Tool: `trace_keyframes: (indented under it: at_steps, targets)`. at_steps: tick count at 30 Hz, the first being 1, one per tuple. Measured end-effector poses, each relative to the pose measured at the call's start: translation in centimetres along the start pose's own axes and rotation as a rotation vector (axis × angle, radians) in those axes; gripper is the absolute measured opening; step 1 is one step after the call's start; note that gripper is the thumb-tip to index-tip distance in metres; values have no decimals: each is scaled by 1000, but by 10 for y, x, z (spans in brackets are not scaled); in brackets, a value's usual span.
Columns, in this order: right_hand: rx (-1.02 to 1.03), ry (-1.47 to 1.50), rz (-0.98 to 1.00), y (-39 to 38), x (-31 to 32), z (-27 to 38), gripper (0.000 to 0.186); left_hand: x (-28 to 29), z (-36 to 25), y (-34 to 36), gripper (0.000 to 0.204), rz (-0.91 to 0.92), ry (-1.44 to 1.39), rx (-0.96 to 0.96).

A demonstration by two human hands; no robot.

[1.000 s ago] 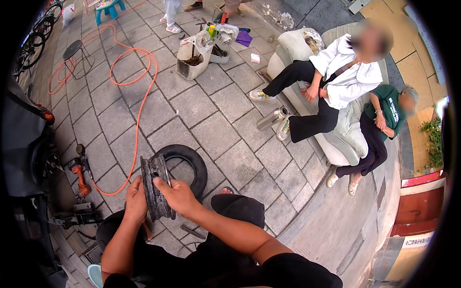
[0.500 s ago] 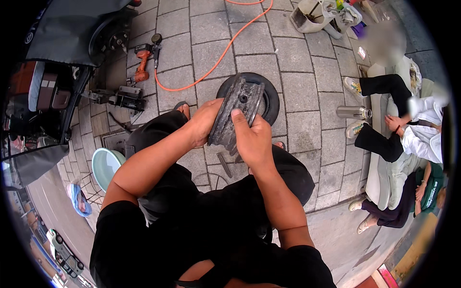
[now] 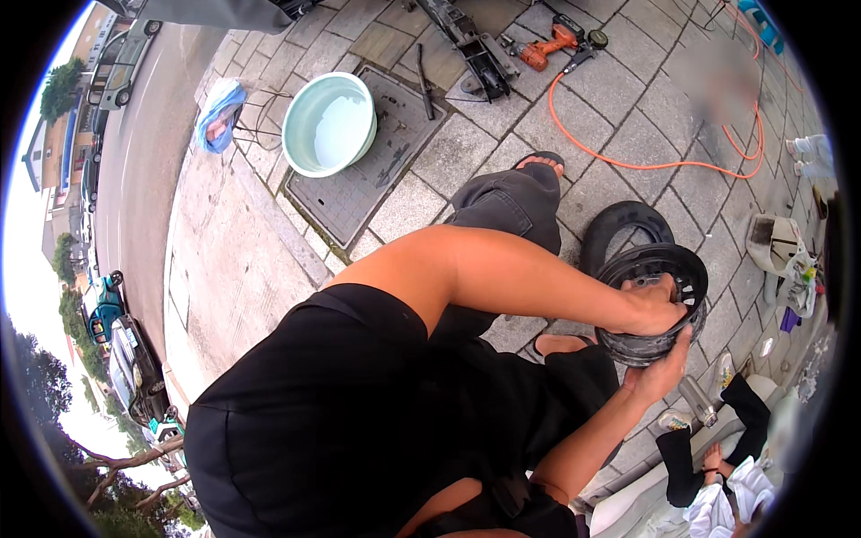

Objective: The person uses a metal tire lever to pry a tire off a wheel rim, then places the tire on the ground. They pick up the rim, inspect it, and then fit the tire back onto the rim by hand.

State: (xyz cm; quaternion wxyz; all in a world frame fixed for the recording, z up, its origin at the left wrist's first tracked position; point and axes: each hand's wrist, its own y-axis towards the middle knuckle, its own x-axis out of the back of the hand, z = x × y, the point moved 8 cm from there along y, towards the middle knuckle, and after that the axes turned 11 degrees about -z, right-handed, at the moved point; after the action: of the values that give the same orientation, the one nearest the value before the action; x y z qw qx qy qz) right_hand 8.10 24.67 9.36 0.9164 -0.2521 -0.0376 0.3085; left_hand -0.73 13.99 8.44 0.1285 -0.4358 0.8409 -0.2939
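Observation:
A dark metal wheel rim [image 3: 631, 348] is held above the paving, its open dished face turned upward. My left hand [image 3: 653, 307] reaches over the lip into the dish, with its fingers curled against the inside and their tips partly hidden. Around the outer edge nearest me, my right hand [image 3: 662, 371] grips the rim from below. A black rubber tyre [image 3: 597, 235] lies flat on the pavers just beyond, partly covered by the rim.
An orange impact wrench [image 3: 549, 47] and an orange air hose [image 3: 619, 163] lie ahead. To the left stands a pale green basin [image 3: 328, 169] of water near a metal bar [image 3: 424, 82]. A steel flask [image 3: 697, 400] and a seated person [image 3: 717, 466] are at right.
The view has swung left, bringing the basin and street into fuller sight. The rim has turned from edge-on to open face up, and my left hand has moved from its side into the dish.

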Motion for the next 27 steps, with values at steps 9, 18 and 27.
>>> trace_keyframes:
  at_steps: [9, 18, 27]
  targets:
    - [31, 47, 147, -13, -42, 13, 57, 39, -31, -14, 53, -193, 63, -272]
    - [126, 54, 68, -1, -4, 17, 46, 165, -59, 18, 31, -28, -882, -227]
    - [49, -139, -77, -1, 24, -16, 36, 169, -52, 14, 31, -60, -950, -212]
